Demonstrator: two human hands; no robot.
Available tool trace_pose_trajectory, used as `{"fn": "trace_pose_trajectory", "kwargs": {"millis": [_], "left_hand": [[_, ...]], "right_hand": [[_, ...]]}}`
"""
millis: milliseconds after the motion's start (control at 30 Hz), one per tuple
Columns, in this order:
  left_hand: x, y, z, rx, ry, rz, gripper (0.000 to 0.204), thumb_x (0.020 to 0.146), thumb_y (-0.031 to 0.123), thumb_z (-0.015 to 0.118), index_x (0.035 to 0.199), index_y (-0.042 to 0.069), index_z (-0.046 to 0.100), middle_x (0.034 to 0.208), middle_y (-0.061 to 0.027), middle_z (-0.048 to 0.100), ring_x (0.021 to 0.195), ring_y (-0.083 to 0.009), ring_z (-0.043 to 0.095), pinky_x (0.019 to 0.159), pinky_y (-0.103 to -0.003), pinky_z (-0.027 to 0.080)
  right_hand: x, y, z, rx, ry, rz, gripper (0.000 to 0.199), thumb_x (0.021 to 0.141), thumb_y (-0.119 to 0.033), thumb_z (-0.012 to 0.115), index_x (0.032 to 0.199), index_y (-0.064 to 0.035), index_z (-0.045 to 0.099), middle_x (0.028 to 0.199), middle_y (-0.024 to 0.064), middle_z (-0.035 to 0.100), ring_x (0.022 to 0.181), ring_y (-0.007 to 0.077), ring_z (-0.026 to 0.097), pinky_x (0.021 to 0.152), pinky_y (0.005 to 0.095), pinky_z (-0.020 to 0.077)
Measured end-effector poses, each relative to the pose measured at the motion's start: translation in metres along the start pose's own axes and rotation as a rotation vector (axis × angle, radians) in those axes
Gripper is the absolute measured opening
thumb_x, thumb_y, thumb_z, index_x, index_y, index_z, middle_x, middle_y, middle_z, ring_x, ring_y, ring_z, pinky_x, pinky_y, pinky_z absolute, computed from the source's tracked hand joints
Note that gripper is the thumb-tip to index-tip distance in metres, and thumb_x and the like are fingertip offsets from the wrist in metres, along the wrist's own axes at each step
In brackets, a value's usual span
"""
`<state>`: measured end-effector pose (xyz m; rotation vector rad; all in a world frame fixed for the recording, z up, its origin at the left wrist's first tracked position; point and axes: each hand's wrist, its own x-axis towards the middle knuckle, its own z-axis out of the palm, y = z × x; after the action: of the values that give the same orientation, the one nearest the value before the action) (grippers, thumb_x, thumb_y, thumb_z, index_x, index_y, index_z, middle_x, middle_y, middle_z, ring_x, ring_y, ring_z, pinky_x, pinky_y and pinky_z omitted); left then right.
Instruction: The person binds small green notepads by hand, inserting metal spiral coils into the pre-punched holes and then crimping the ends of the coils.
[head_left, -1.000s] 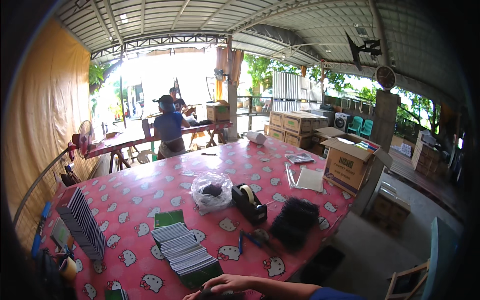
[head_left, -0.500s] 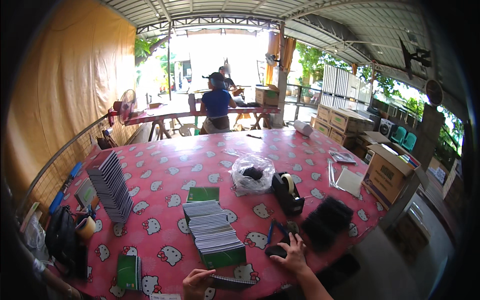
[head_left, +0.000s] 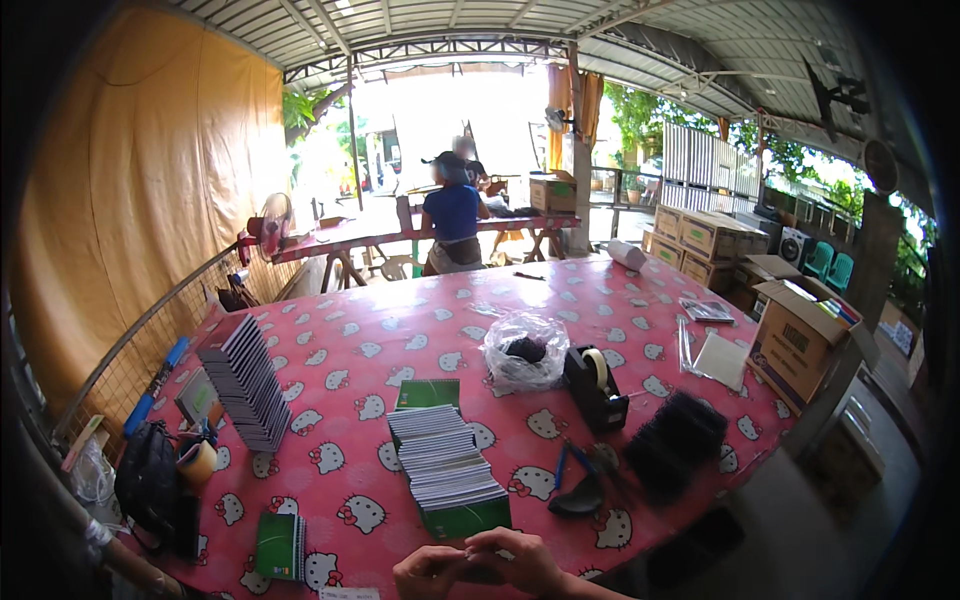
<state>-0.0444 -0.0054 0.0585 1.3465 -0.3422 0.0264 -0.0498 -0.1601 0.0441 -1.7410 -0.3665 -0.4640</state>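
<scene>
My left hand (head_left: 428,572) is closed at the bottom edge, around a small spiral notebook (head_left: 482,575) of which only a dark sliver shows. Arched over it, my right hand (head_left: 520,562) brings its fingertips together against the left; what they pinch is hidden. Just beyond lies a long leaning row of spiral notebooks (head_left: 452,462) with green covers at both ends. Blue-handled pliers (head_left: 562,466) and a dark, flat-looking item (head_left: 578,497) rest right of the row. A green spiral notebook (head_left: 279,546) lies to the left.
A tall notebook stack (head_left: 246,385) stands left, near a tape roll (head_left: 197,462) and black bag (head_left: 150,480). Right are a tape dispenser (head_left: 597,390), a clear plastic bag (head_left: 526,352), a black bristly bundle (head_left: 680,445) and an open carton (head_left: 805,345). Two people work at a far table.
My right hand has left the dark item by the pliers and come left to meet my left hand at the notebook. The view has shifted slightly, moving the scene right.
</scene>
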Motion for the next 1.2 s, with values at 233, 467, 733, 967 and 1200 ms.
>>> {"fn": "trace_pose_trajectory", "kwargs": {"millis": [233,467,733,967,1200], "left_hand": [[-0.003,0.003,-0.003,0.094,0.034,0.131,0.012,0.075,-0.008,0.069,0.084,-0.001,0.067,0.084,-0.0089,0.067,0.077,-0.015,0.063,0.067,-0.026,0.051],[-0.006,-0.016,-0.016,0.31,0.008,0.345,0.012,0.074,0.003,0.075,0.084,0.004,0.066,0.083,-0.0084,0.066,0.078,-0.0171,0.065,0.068,-0.027,0.051],[-0.017,-0.003,-0.025,0.054,0.153,0.014,0.01,0.086,0.008,0.065,0.095,0.004,0.061,0.087,-0.0043,0.064,0.08,-0.0093,0.059,0.07,-0.027,0.049],[0.033,0.035,-0.179,0.869,0.654,0.325,0.019,0.096,0.013,0.043,0.082,0.005,0.053,0.079,-0.0099,0.057,0.075,-0.0236,0.056,0.073,-0.036,0.041],[0.068,-0.026,-0.301,1.796,0.18,0.236,0.024,0.094,0.03,0.043,0.093,0.011,0.059,0.098,-0.0074,0.058,0.098,-0.0252,0.053,0.09,-0.047,0.033]], "right_hand": [[0.007,-0.034,-0.014,-0.157,-0.265,0.21,0.019,0.082,-0.006,0.067,0.1,0.0015,0.062,0.112,0.0173,0.064,0.098,0.0296,0.064,0.088,0.0353,0.0511],[0.005,-0.022,0.0,-0.182,-0.161,-0.097,0.014,0.077,-0.01,0.073,0.084,-0.0036,0.062,0.079,0.0088,0.061,0.072,0.0222,0.062,0.061,0.0331,0.049],[0.003,-0.036,0.015,-0.259,-0.184,-0.162,0.036,0.077,-0.027,0.073,0.101,-0.0028,0.062,0.096,0.0132,0.061,0.091,0.0273,0.058,0.077,0.0384,0.047],[0.006,-0.003,-0.045,-0.281,0.078,0.009,0.032,0.08,-0.019,0.071,0.105,-0.0022,0.062,0.103,0.0145,0.062,0.099,0.0286,0.057,0.082,0.0379,0.0464],[0.003,0.017,-0.037,-0.34,-0.223,-0.082,0.018,0.078,-0.007,0.069,0.096,-0.0052,0.066,0.096,0.0095,0.064,0.091,0.0267,0.06,0.076,0.0345,0.049]]}}
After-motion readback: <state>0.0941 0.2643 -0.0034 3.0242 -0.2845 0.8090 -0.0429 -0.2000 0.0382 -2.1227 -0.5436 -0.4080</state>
